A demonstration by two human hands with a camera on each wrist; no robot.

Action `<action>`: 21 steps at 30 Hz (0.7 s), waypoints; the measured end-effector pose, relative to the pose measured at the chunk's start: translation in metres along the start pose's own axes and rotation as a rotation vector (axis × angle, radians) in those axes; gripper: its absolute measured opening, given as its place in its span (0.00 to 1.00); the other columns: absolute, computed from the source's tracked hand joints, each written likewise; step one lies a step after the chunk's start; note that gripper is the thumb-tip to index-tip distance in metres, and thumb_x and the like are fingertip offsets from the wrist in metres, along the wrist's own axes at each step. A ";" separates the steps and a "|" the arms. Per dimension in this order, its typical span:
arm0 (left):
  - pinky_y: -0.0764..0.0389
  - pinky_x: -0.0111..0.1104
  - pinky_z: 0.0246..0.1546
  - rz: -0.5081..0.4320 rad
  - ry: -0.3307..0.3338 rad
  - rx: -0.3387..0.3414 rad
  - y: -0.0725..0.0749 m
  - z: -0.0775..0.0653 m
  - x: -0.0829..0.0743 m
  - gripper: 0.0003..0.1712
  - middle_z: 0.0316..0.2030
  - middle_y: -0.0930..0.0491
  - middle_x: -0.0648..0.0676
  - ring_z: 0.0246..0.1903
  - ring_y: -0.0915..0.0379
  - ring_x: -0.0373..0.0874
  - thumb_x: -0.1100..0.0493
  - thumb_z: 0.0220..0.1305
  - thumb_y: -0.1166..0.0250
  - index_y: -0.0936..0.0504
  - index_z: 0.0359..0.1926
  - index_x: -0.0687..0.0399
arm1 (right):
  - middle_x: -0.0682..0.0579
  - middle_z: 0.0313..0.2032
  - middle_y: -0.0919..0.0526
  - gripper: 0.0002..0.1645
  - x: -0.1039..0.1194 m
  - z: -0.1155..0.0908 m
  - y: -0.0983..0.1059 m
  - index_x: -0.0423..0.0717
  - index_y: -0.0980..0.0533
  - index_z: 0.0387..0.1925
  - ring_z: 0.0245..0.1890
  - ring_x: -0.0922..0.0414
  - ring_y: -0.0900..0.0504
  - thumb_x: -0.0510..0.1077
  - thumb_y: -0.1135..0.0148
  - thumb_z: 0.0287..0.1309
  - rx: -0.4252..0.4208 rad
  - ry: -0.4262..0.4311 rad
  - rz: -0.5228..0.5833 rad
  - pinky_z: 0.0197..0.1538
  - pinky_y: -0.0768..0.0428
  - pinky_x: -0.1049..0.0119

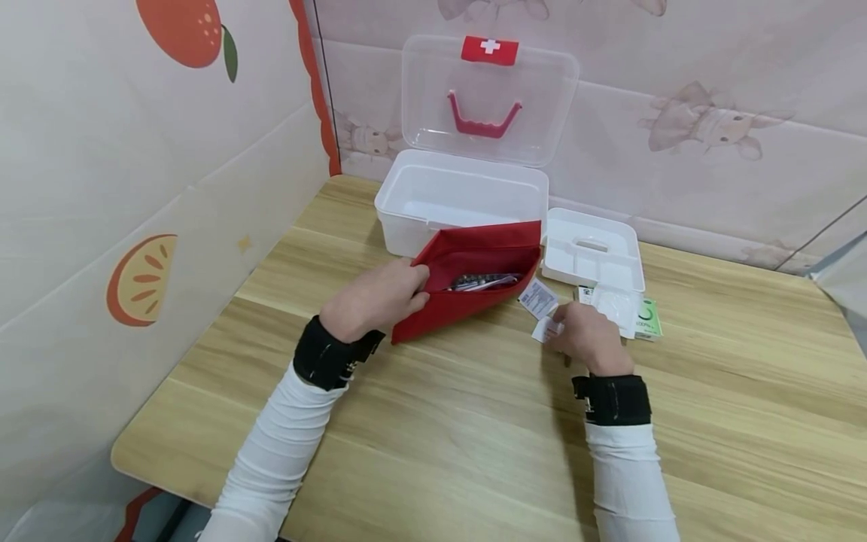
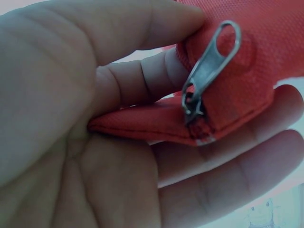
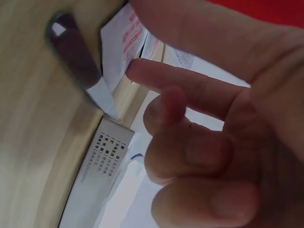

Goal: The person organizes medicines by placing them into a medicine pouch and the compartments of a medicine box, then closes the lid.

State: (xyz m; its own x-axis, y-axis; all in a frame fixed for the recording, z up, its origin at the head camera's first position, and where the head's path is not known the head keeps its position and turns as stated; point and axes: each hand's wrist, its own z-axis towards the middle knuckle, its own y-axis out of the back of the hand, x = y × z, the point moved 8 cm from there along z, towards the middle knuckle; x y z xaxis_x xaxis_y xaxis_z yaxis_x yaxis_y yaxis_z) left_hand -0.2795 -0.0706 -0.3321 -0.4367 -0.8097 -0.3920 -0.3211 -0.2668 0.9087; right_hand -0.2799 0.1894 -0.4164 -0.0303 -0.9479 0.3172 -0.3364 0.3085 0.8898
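A red zippered pouch [image 1: 467,305] lies gaping, with blister packs [image 1: 481,281] visible inside. My left hand [image 1: 375,297] grips its left edge; in the left wrist view, thumb and fingers [image 2: 247,171] lie either side of the fabric beside the metal zipper pull [image 2: 213,61]. To the pouch's right, my right hand [image 1: 589,335] pinches a small white paper packet [image 1: 545,330] with red print between thumb and index finger, the other fingers curled. Another printed packet [image 1: 538,299] lies just beyond it. Under the right hand is a tapering item with a dark brown end [image 3: 76,52].
Behind the pouch stands a white plastic first-aid box [image 1: 467,184], its clear lid [image 1: 433,90] raised. A white compartment tray [image 1: 589,260] sits right of it. Near the right hand are a green-and-white box [image 1: 648,320], a clear plastic bag [image 1: 616,305] and a printed white carton [image 3: 102,156].
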 end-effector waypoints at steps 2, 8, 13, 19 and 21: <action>0.17 0.33 0.37 -0.001 0.001 0.000 0.000 0.001 0.000 0.07 0.40 0.20 0.58 0.35 0.22 0.47 0.61 0.69 0.40 0.23 0.43 0.61 | 0.40 0.42 0.18 0.23 -0.001 0.001 0.000 0.36 0.20 0.51 0.31 0.50 0.24 0.43 0.30 0.55 -0.005 -0.002 -0.002 0.28 0.29 0.63; 0.17 0.33 0.37 -0.006 0.001 0.001 0.000 0.002 0.000 0.07 0.40 0.20 0.58 0.36 0.22 0.47 0.60 0.69 0.39 0.23 0.43 0.60 | 0.42 0.41 0.17 0.21 -0.004 0.003 -0.001 0.36 0.19 0.50 0.31 0.50 0.24 0.44 0.31 0.58 -0.003 -0.008 -0.010 0.30 0.29 0.62; 0.18 0.33 0.37 0.001 -0.007 -0.001 0.000 0.002 0.000 0.06 0.39 0.20 0.57 0.35 0.23 0.47 0.60 0.69 0.40 0.24 0.42 0.60 | 0.45 0.33 0.18 0.17 -0.008 0.002 -0.005 0.35 0.19 0.44 0.29 0.52 0.23 0.44 0.32 0.58 0.031 -0.017 0.021 0.30 0.27 0.63; 0.18 0.33 0.37 0.008 0.001 0.004 -0.001 0.001 0.000 0.07 0.39 0.20 0.57 0.35 0.23 0.47 0.60 0.69 0.39 0.24 0.42 0.59 | 0.47 0.31 0.21 0.14 -0.011 0.000 -0.006 0.37 0.20 0.39 0.29 0.53 0.24 0.44 0.30 0.56 0.067 -0.019 0.052 0.30 0.27 0.64; 0.18 0.33 0.37 0.009 0.002 0.004 -0.001 0.001 0.000 0.07 0.39 0.20 0.57 0.35 0.23 0.47 0.60 0.69 0.39 0.24 0.42 0.59 | 0.47 0.32 0.21 0.13 -0.008 -0.002 -0.004 0.38 0.21 0.38 0.30 0.52 0.25 0.43 0.30 0.56 0.054 -0.002 0.050 0.31 0.28 0.63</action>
State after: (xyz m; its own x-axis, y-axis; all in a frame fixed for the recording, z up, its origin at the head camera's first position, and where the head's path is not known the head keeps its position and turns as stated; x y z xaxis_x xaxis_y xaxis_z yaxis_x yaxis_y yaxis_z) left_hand -0.2799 -0.0697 -0.3333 -0.4380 -0.8129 -0.3839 -0.3204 -0.2578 0.9115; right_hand -0.2762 0.1960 -0.4218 -0.0498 -0.9317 0.3598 -0.3846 0.3503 0.8540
